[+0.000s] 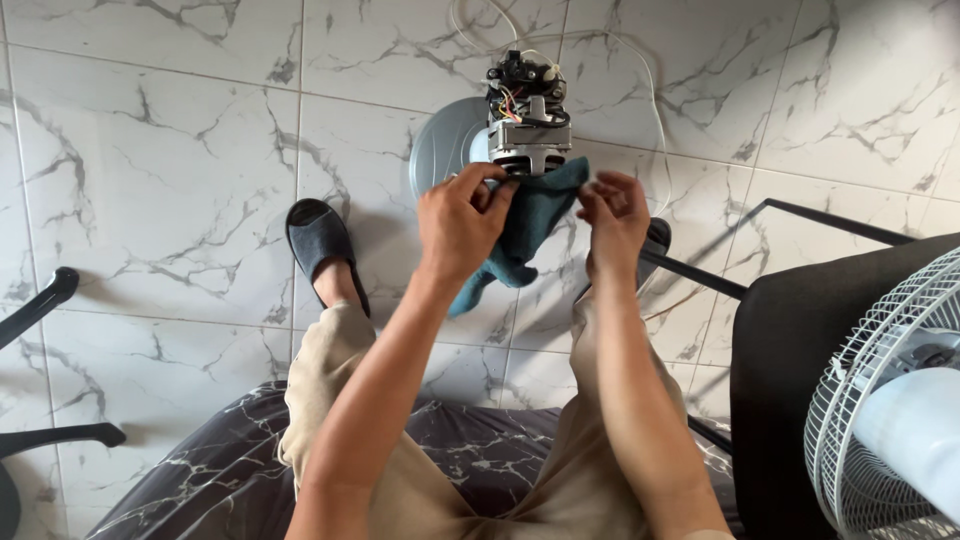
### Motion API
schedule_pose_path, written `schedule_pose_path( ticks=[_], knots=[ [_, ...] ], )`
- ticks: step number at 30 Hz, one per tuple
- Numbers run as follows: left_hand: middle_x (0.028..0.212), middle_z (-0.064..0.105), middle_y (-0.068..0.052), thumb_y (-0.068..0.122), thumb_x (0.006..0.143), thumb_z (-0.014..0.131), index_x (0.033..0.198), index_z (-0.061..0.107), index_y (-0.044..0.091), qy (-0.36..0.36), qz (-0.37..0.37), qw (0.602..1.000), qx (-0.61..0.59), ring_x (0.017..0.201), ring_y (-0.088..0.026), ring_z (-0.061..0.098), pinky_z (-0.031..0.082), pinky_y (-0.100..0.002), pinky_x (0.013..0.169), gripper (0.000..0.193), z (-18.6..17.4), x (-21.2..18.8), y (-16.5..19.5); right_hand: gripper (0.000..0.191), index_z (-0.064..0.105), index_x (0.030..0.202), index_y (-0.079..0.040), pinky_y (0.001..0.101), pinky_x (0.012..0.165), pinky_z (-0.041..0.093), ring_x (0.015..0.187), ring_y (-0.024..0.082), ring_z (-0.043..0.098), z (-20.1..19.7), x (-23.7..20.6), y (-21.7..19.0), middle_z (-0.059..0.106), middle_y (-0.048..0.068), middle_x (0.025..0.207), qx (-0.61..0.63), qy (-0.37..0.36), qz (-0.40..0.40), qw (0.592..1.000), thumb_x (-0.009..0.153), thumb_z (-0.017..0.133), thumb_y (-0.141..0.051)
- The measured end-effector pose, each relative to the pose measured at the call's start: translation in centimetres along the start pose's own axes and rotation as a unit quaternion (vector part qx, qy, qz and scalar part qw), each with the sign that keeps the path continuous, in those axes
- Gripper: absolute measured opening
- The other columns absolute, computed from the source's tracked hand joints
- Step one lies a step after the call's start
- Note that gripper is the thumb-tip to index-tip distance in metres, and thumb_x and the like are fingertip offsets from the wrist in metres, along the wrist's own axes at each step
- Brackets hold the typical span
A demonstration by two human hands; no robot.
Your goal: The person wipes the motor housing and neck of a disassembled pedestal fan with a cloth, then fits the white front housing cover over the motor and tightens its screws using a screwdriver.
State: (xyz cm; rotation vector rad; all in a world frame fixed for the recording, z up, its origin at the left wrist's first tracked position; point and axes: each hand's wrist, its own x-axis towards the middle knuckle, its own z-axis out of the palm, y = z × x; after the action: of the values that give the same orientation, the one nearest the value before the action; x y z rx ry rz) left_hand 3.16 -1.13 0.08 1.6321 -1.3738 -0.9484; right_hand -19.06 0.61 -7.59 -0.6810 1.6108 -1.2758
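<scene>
Left hand [462,222]: I see it clenched on the teal cloth [528,232], pressing it against the fan motor [528,125].
Right hand [612,215]: pinching the cloth's edge, keeping it taut.
Motor: upright on its grey round base [445,150], between my feet.

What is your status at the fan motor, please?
Left hand and right hand both gripping teal cloth. Cloth pressed against fan motor. Nothing blocking.

A teal cloth [530,225] hangs just below the grey-and-black motor [528,115]. Around the motor, the floor [160,170] is white marble with grey veins. Near the cloth, a black slipper [318,240] and beige trousers [330,370].
</scene>
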Motion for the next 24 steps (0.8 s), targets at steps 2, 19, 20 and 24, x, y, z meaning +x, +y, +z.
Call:
schedule_pose_path(
  ticks=[2,19,20,24],
  knots=[
    [0.062,0.064,-0.006,0.023,0.087,0.082,0.085,0.069,0.003,0.009,-0.026,1.000,-0.004,0.054,-0.023,0.061,0.048,-0.039,0.054,0.024,0.7,-0.3,-0.6,0.010,0.066,0.098,0.001,0.0280,0.067,0.052,0.076,0.015,0.063,0.5,-0.5,0.8,0.065,0.004,0.085,0.018,-0.038,-0.022,0.999,0.093,0.072,-0.006],
    [0.066,0.072,-0.009,0.027,0.092,0.077,0.088,0.077,-0.004,-0.034,-0.135,0.974,-0.177,0.058,-0.006,0.058,0.049,-0.029,0.052,0.032,2.6,-0.7,-3.2,0.018,0.078,0.104,0.001,0.0213,0.062,0.036,0.073,0.002,0.048,5.0,-4.8,-3.1,0.064,-0.005,0.082,-0.094,-0.112,-0.035,0.989,0.097,0.077,-0.015],
    [0.067,0.072,-0.008,0.027,0.091,0.079,0.086,0.077,-0.005,-0.022,-0.136,0.972,-0.192,0.059,-0.005,0.057,0.048,-0.028,0.051,0.031,2.6,-0.7,-3.1,0.016,0.078,0.103,0.001,0.0217,0.061,0.035,0.071,0.002,0.047,5.1,-4.9,-3.4,0.062,-0.005,0.080,-0.118,-0.101,-0.044,0.987,0.097,0.078,-0.014],
    [0.062,0.066,-0.005,0.029,0.087,0.081,0.081,0.077,-0.007,-0.002,-0.179,0.954,-0.240,0.056,-0.006,0.051,0.041,-0.027,0.048,0.037,2.9,-1.0,-3.1,0.014,0.077,0.103,0.002,0.0219,0.060,0.039,0.071,0.003,0.052,5.1,-5.2,-3.7,0.064,-0.005,0.082,-0.195,-0.065,-0.213,0.955,0.092,0.077,-0.007]
  ],
)
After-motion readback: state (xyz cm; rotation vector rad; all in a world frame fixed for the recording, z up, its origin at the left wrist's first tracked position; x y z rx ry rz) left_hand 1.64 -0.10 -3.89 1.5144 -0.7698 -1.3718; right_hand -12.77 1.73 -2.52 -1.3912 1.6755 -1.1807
